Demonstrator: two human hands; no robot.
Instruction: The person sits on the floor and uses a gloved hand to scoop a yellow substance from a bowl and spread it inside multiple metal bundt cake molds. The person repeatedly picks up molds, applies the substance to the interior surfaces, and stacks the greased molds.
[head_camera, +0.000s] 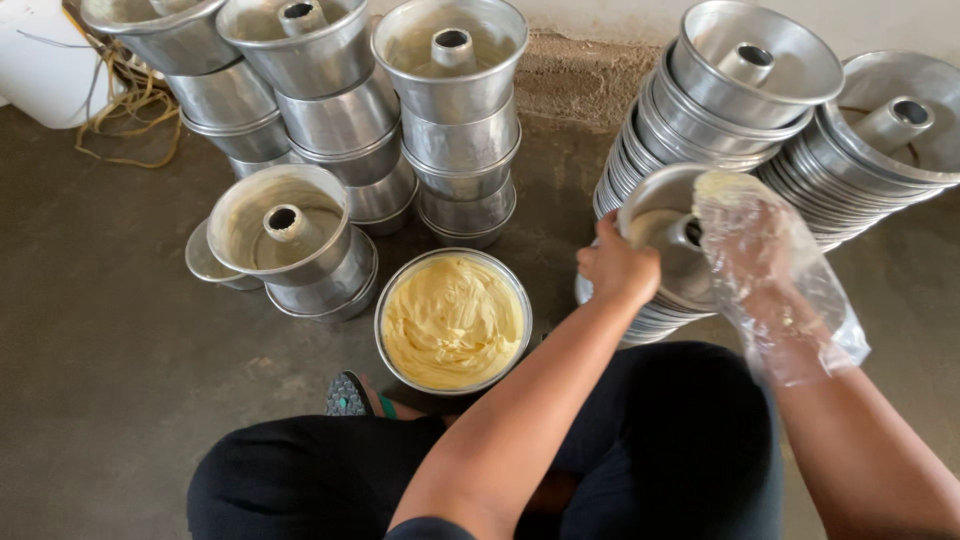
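Gripping the near rim of a tilted metal tube pan (668, 225), left hand (618, 268) closed around the edge, bare; right hand (745, 245) inside a loose clear plastic glove (800, 300), fingers curled onto the pan's far rim, smeared with pale yellow fat, seemingly holding a lump of it, though hard to tell through the plastic; pan resting atop a low nested stack (640, 322) by the knees; just left, one round bowl of yellow butter (453, 322) on the floor; beyond the pan, two leaning nested stacks (700, 120), (870, 150); farther left, three tall stacks of greased pans (455, 130) along the wall, one shorter stack (290, 240) in front; grey concrete floor (120, 330); one sandalled foot (352, 395) under black-clad legs.
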